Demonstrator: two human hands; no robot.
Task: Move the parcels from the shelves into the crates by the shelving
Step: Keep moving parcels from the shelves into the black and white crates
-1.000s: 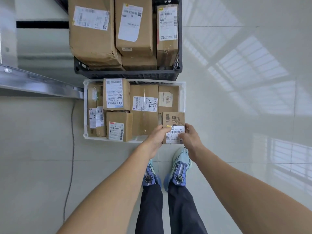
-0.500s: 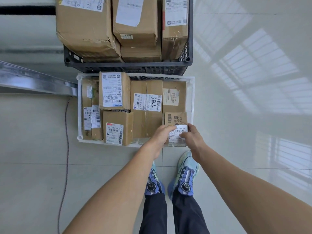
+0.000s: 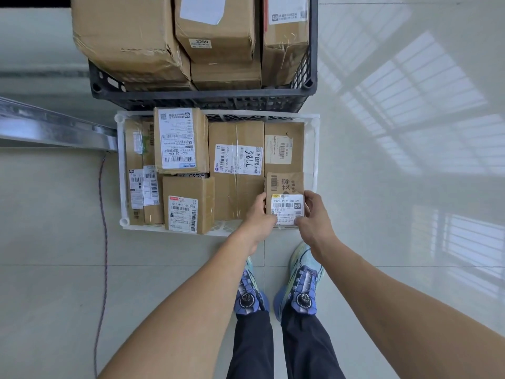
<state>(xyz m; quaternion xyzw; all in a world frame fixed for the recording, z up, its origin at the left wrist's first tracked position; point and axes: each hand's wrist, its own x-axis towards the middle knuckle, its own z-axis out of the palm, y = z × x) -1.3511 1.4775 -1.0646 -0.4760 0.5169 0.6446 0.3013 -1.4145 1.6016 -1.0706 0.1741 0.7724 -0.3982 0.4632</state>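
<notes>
small parcel (image 3: 285, 199) at the near right corner of the white crate (image 3: 316, 149), our left hand (image 3: 259, 214) and right hand (image 3: 314, 214) gripping opposite sides; likely light, stiff cardboard, best held by its edges.

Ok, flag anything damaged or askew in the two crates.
The big parcel at the left of the black crate is creased and dented at its near corner. In the white crate, one parcel's label is ragged at a corner. Nothing spilled.
</notes>
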